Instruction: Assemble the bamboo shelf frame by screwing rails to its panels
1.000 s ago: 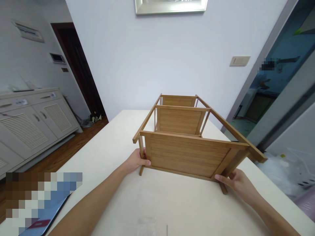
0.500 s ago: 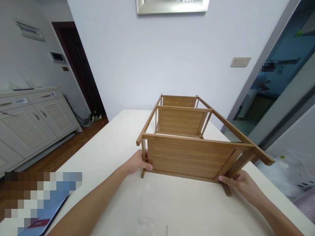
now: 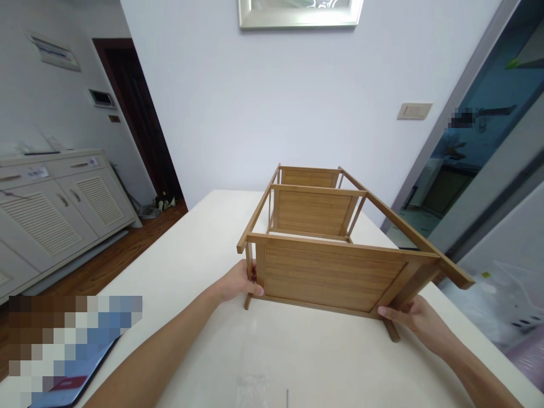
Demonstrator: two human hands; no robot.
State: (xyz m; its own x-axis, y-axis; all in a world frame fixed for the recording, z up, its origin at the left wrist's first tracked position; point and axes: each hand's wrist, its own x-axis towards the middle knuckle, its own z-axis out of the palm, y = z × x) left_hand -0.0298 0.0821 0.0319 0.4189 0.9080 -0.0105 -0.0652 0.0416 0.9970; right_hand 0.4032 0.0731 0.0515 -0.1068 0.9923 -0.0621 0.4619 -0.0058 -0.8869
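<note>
A brown wooden shelf rack [image 3: 331,275] with three panels lies on its side on the white table [image 3: 195,238], its near end facing me. My left hand [image 3: 240,281] is closed around the lower left corner, thumb on the near panel's face and fingers behind the leg. At the lower right corner my right hand [image 3: 412,317] grips the frame, its thumb pressed against the panel edge. The fingers of both hands are partly hidden behind the wood. The middle panel [image 3: 314,211] and far panel [image 3: 308,177] stand upright between the long rails.
Near the front edge lie a clear plastic bag [image 3: 253,391] and a thin metal rod [image 3: 288,398]. A blue, partly blurred flat item [image 3: 93,345] is at the left edge. The wall [image 3: 297,96] rises behind the table; a white cabinet [image 3: 63,198] stands far left.
Almost nothing differs. The whole view has shifted very slightly, while both hands keep the same hold on the rack.
</note>
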